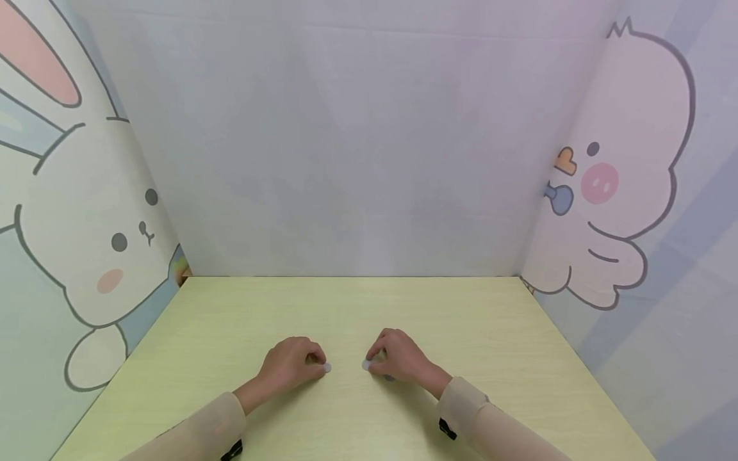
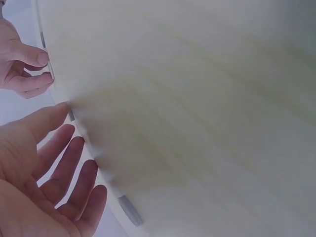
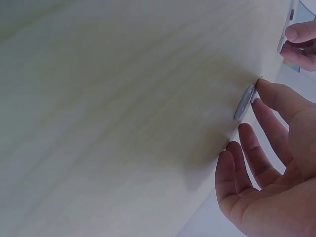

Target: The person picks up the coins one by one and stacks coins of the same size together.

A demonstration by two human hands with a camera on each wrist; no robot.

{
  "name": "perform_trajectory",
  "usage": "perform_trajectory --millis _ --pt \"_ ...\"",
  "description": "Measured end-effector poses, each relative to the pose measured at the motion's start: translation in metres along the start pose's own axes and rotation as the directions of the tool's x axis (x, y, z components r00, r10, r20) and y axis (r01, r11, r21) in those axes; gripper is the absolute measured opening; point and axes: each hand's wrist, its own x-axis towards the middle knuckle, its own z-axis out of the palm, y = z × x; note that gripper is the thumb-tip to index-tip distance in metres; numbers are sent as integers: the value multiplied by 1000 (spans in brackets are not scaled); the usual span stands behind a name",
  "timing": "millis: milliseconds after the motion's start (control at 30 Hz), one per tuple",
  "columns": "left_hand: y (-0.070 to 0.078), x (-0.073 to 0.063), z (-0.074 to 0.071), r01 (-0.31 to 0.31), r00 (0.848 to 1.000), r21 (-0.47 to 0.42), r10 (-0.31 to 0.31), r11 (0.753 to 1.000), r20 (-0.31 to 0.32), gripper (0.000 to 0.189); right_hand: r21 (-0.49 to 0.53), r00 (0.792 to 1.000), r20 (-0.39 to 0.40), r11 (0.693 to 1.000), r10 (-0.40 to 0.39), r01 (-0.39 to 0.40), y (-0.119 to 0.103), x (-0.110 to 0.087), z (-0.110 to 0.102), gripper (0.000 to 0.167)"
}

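Note:
Between thumb and index finger, my left hand [image 1: 291,363] pinches a small pale round disc [image 1: 327,367] down at the tabletop. My right hand [image 1: 403,357] faces it and pinches a matching pale disc [image 1: 366,365] at the fingertips. A grey disc [image 1: 389,378] lies on the table partly under the right hand; in the right wrist view this shiny flat disc [image 3: 244,102] is close to the thumb tip. Another grey disc [image 2: 130,211] lies on the table past the left little finger in the left wrist view, hidden from the head view by the left hand.
Both hands work over a pale yellow wood-grain table [image 1: 357,307]. A white cloth wall [image 1: 357,141] rises at its far edge. Printed curtains with a rabbit [image 1: 75,256] on the left and a chick-like figure [image 1: 640,128] on the right flank the table.

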Motion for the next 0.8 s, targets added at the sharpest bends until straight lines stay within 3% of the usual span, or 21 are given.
perform_trajectory --millis 267,800 --pt "4 4 -1 -7 1000 9 7 1000 4 14 0 1000 3 1000 12 -12 0 1 0 7" --pt "32 23 10 -59 998 27 58 998 25 22 17 1000 14 999 28 -29 0 1 -2 7"
